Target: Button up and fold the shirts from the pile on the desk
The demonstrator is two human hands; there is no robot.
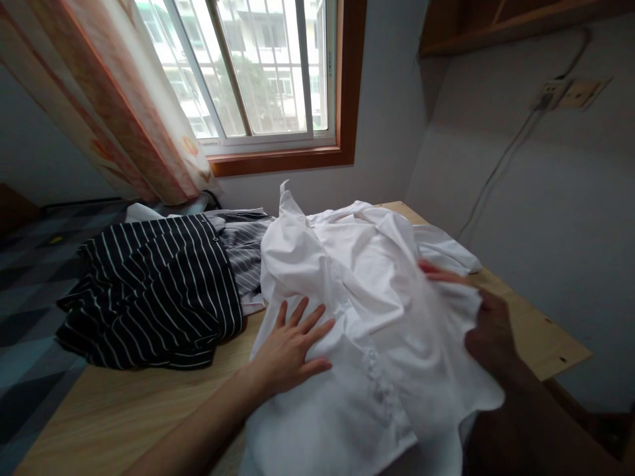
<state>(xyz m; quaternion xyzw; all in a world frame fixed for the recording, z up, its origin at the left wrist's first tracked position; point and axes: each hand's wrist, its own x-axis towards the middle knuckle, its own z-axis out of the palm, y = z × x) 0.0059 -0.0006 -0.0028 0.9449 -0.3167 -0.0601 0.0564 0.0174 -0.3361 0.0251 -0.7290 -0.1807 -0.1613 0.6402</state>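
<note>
One pale wooden worktop (109, 410) slants across the lower half of the frame, its bare corner showing at the right. A checked bed cover (27, 304) fills the left edge. At the top centre is a sliding window (268, 79) in a brown wooden frame (351, 86), with bars and a building beyond the glass; a patterned curtain (129, 106) hangs at the upper left. On the grey wall (546, 211) at the right, a cable (501, 162) runs down from a socket (555, 92).

The white shirt (347, 377) lies rumpled across the centre of the worktop, its lower part cut off by the bottom edge. The left hand (292, 350) rests on it palm down, fingers spread, with nothing gripped. The right hand (493, 330), at the shirt's right side, is blurred and partly covered by a flap of it; I cannot tell how tightly its bent fingers close on the fabric. Left of centre, a black striped garment (163, 291) partly covers a grey striped one (245, 254), so the shape of the latter is hard to make out. A wooden shelf (476, 43) at the upper right is cut off by the top edge, which leaves its contents out of sight
</note>
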